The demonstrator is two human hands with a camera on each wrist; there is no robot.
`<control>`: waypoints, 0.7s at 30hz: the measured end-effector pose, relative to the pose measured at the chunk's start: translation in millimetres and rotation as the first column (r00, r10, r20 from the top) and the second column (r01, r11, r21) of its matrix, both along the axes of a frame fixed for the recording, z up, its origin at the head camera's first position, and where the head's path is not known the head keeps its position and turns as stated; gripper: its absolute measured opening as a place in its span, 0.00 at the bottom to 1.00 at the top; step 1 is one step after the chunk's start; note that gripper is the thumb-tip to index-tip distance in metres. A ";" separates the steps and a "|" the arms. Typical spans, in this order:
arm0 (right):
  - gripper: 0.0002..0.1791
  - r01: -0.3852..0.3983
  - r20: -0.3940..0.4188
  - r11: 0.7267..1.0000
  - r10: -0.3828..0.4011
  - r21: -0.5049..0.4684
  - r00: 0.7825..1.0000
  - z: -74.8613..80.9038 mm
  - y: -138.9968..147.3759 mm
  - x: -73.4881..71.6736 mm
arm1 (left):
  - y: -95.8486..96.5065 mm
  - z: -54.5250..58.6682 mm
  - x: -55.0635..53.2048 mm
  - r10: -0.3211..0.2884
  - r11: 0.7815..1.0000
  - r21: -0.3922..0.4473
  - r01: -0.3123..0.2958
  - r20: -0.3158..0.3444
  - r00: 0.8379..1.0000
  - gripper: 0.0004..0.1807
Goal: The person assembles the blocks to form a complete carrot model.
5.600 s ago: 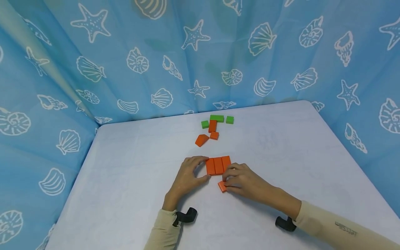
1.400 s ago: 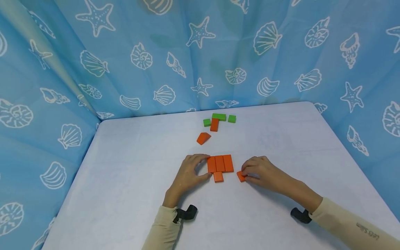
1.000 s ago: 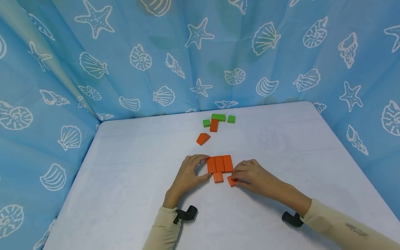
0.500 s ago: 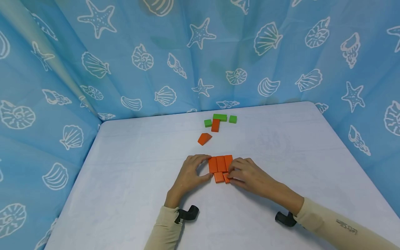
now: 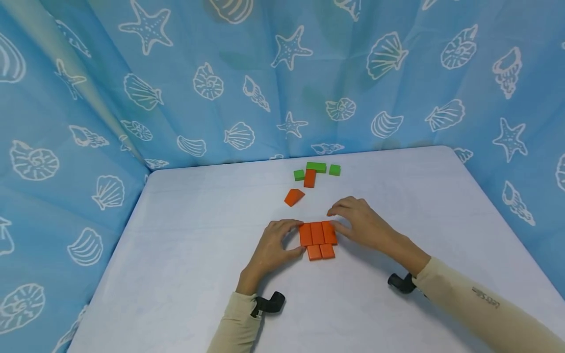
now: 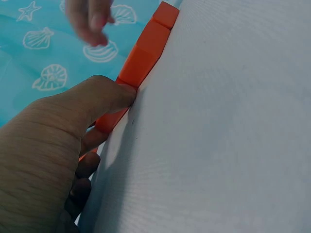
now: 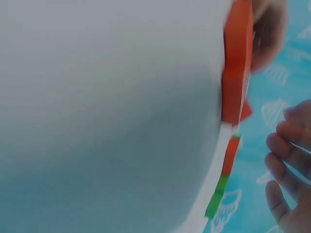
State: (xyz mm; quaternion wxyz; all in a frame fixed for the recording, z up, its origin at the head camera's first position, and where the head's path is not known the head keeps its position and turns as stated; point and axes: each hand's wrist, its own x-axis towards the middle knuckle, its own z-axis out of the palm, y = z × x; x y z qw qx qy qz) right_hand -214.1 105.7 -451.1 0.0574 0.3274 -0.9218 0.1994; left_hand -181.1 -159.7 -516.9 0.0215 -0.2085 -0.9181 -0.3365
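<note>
Three orange rectangular blocks [image 5: 317, 233] lie side by side on the white table. Against their near edge sit two small orange square blocks, a left one [image 5: 314, 253] and a right one [image 5: 327, 251]. My left hand [image 5: 270, 249] pinches the leftmost orange block [image 5: 305, 234] between thumb and index finger, at its near and far left corners. In the left wrist view the thumb [image 6: 114, 97] rests against the block's side. My right hand [image 5: 364, 224] is above the right end of the row, fingers apart and holding nothing; the right wrist view shows its fingers spread.
Beyond the row lie an orange angular block [image 5: 294, 197] and a darker orange rectangular block [image 5: 310, 178]. Farther back are a long green block [image 5: 316, 167] and two small green blocks, left [image 5: 299, 175] and right [image 5: 335, 169]. A blue shell-patterned curtain [image 5: 238, 88] surrounds the table.
My right hand has slid the second small orange square block left against the first, let go of it and moved up and away. My left hand has stayed on the row's left end.
</note>
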 end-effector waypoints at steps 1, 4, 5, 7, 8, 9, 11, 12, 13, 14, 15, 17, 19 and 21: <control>0.13 0.016 0.005 1.000 -0.016 0.016 1.000 2.0 -1.1 -11.3 | 0.1 0.4 -0.4 -0.002 1.000 0.002 0.002 -0.007 1.000 0.31; 0.16 0.060 0.017 0.996 -0.061 0.068 0.998 4.0 -6.7 -47.4 | 0.3 0.8 0.0 -0.003 1.000 0.011 0.004 -0.022 1.000 0.31; 0.17 0.068 0.022 0.994 -0.070 0.085 0.997 3.8 -9.1 -58.8 | 0.4 0.4 0.5 -0.003 1.000 0.010 0.003 -0.023 1.000 0.31; 0.20 0.078 0.035 0.989 -0.082 0.123 0.996 2.0 -15.1 -78.9 | 0.3 -1.2 2.1 -0.002 1.000 0.009 0.003 -0.024 1.000 0.31; 0.22 0.076 0.041 0.987 -0.083 0.141 0.996 0.6 -18.6 -87.3 | 0.1 -2.3 3.3 -0.003 1.000 0.012 0.003 -0.021 1.000 0.31; 0.23 0.072 0.045 0.985 -0.080 0.158 0.996 -0.9 -22.1 -94.7 | 0.1 -3.4 4.3 -0.004 1.000 0.011 0.005 -0.020 1.000 0.31; 0.26 0.046 0.041 0.981 -0.054 0.189 0.998 -3.5 -28.1 -106.4 | 0.4 -4.7 6.1 -0.007 1.000 0.010 0.007 -0.016 1.000 0.31; 0.26 0.031 0.035 0.978 -0.039 0.207 0.999 -4.4 -30.6 -111.0 | 0.6 -5.0 6.6 -0.008 1.000 0.010 0.008 -0.017 1.000 0.31; 0.27 0.017 0.024 0.974 -0.023 0.226 0.999 -5.7 -32.8 -115.0 | 0.7 -5.0 6.8 -0.009 1.000 0.010 0.009 -0.021 1.000 0.31; 0.27 0.004 0.010 0.970 -0.006 0.244 1.000 -6.8 -34.3 -118.4 | 0.8 -4.7 6.7 -0.009 1.000 0.010 0.009 -0.025 1.000 0.31; 0.26 -0.009 -0.006 0.966 0.010 0.257 1.000 -7.5 -35.4 -121.1 | 0.8 -4.2 6.2 -0.009 1.000 0.008 0.009 -0.033 0.999 0.31; 0.25 -0.025 -0.043 0.961 0.039 0.277 0.998 -8.0 -35.7 -124.7 | 0.4 -2.6 4.1 -0.008 1.000 0.005 0.009 -0.047 0.999 0.31; 0.22 -0.035 -0.084 0.958 0.062 0.286 0.995 -8.2 -33.2 -125.2 | -0.2 -1.4 2.1 -0.013 1.000 -0.002 0.013 -0.060 0.998 0.31; 0.19 -0.048 -0.101 0.963 0.077 0.267 0.992 -8.2 -29.1 -123.1 | -1.1 -0.6 0.9 -0.015 1.000 -0.005 0.014 -0.064 0.998 0.31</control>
